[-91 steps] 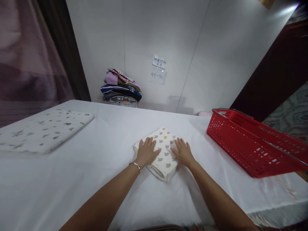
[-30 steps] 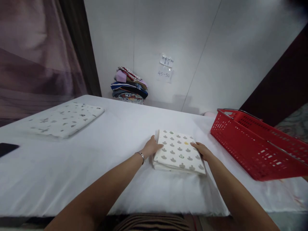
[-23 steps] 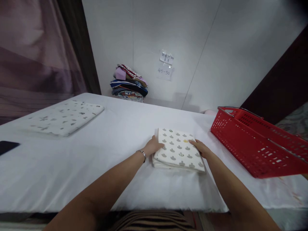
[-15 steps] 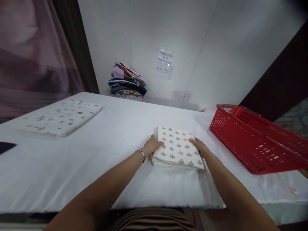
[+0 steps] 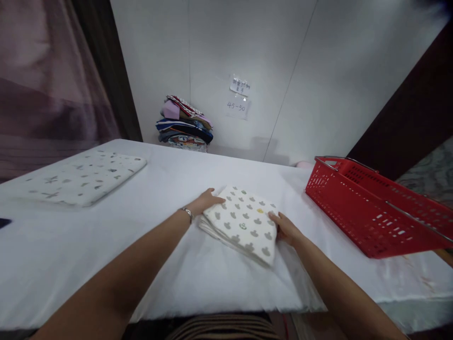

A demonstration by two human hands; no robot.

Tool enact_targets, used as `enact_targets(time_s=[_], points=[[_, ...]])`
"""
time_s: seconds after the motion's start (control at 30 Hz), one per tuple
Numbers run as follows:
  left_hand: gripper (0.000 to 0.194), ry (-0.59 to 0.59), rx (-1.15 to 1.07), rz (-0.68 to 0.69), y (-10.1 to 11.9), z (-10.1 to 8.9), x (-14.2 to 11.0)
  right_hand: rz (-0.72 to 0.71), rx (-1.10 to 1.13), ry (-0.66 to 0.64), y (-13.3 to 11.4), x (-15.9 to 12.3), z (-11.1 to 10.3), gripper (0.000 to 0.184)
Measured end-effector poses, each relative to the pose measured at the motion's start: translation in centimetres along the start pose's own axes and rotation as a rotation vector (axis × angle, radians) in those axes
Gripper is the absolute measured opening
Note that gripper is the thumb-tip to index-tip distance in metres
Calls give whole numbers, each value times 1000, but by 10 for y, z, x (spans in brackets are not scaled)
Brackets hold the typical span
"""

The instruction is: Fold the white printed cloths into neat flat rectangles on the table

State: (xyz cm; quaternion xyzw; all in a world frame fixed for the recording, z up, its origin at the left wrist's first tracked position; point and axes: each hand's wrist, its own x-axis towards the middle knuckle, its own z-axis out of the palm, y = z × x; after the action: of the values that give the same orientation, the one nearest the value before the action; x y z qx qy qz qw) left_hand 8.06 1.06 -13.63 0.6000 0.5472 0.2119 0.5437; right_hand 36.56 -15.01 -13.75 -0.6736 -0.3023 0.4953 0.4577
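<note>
A folded white cloth [image 5: 244, 219] with rows of grey duck-like prints, plus a few green and yellow ones, lies turned at an angle near the middle of the table. On its left edge is my left hand [image 5: 205, 201], thumb on top and the other fingers along the side. My right hand [image 5: 286, 227] grips the right edge the same way, its thumb pressing on the upper layer. Several layers show along the front left side of the cloth. The fingers under the edges are partly hidden.
A white-covered table [image 5: 170, 174] spreads before me. Another folded printed cloth [image 5: 88, 177] lies at the left. At the right stands a red plastic basket [image 5: 371, 208] with metal handles. Behind the table is a stack of folded fabrics [image 5: 186, 123], and paper signs [image 5: 238, 97] hang on the wall.
Both hands have shifted left with the folded cloth. The cloth has turned clockwise, so its front right corner now points toward me.
</note>
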Motion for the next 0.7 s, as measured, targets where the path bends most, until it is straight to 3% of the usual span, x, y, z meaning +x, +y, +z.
enact_targets(time_s=[0.13,0.2,0.3,0.37,0.43,0.57,0.7], points=[[97,-135,-45,-92,-1,-46,4,66,-68,-154,5,-18,7,63],[90,-192,-95,-100,-4,-54,-2,23,-184,-58,2,-12,-1,68],[81,-212,-106,-87,-6,-54,-17,-149,-408,189,-8,16,-13,68],[77,-191,-67,-58,-6,-52,-27,-266,-526,226,-17,38,-12,60],[77,-162,-42,-37,-5,-50,-37,-322,-621,141,-27,56,-1,56],[83,-80,-57,-39,0,-48,-46,-272,-769,-96,-50,71,28,64],[83,-33,-83,26,11,-54,-36,-238,-792,-169,-64,71,42,66]])
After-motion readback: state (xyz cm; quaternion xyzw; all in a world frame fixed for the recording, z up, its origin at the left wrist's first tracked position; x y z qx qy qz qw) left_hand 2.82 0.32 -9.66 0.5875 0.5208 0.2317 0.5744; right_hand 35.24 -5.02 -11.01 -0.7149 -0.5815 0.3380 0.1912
